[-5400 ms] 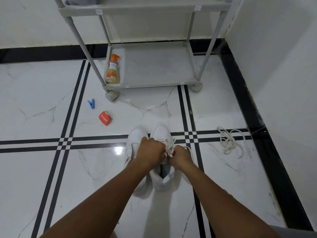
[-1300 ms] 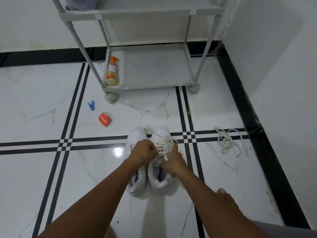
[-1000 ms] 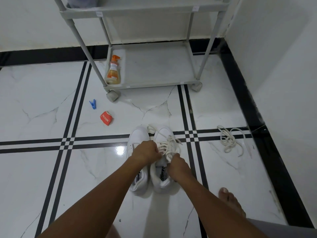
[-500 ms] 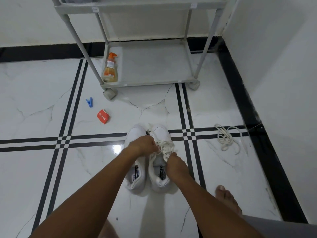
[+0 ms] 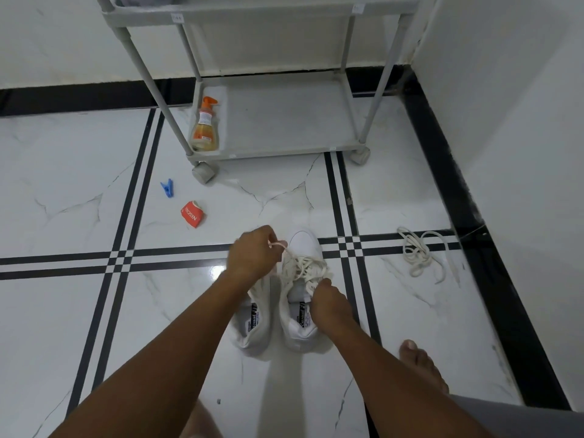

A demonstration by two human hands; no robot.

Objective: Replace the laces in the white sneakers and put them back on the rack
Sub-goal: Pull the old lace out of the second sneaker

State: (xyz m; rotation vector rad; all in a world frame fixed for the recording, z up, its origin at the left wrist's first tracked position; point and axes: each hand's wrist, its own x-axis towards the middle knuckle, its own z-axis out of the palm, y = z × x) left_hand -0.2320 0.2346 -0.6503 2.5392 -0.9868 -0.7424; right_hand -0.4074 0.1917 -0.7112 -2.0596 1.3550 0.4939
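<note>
Head view: on the far left of the shiny white floor (image 5: pixel 63 197) with black stripes lies a small blue plastic clothes peg (image 5: pixel 167 187). Just right of it sits a crumpled red paper packet (image 5: pixel 192 214). Behind them stands the grey plastic rack (image 5: pixel 271 147) on wheels, and an orange spray bottle (image 5: pixel 205 128) stands upright on the left end of its low shelf.

Nearer to me, two white sneakers stand side by side on the floor, toes toward the rack. The left hand (image 5: pixel 254 254) reaches over the left white sneaker (image 5: pixel 254 324), and its grip pinches one end of the cream lace (image 5: pixel 303 267), pulled up and to the left. That lace is threaded in the right white sneaker (image 5: pixel 301 248). The right hand (image 5: pixel 328 306) rests on that shoe near its opening, and its grip pinches the lace there.

A bare foot (image 5: pixel 422 363) stands just right of the shoes. Farther right, a loose cream shoelace (image 5: pixel 420 251) lies in a heap by the black floor border.
</note>
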